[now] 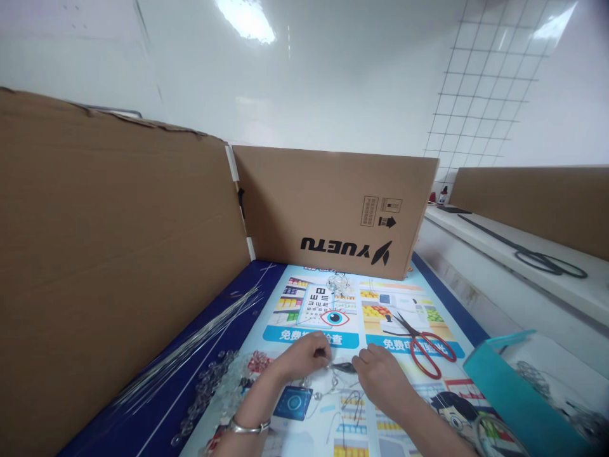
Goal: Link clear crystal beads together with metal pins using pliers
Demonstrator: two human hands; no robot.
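My left hand (pixel 304 358) and my right hand (pixel 380 371) meet low in the middle of the head view, both with fingers pinched. Between them they hold a small dark tool, perhaps pliers (pixel 343 367), and a thin wire piece with clear beads (pixel 334 383) that hangs just below. A silver bangle (pixel 247 426) sits on my left wrist. The hands work over a printed poster (pixel 333 317) that covers the table.
Red-handled scissors (pixel 425 352) lie right of my hands. Straight wires (pixel 200 343) and clear beads (pixel 209 387) lie at the left. A finished bead cluster (pixel 340 284) sits near the cardboard wall (pixel 333 203). A teal box (pixel 514 393) stands at the right; black scissors (pixel 547 259) rest on the neighbouring bench.
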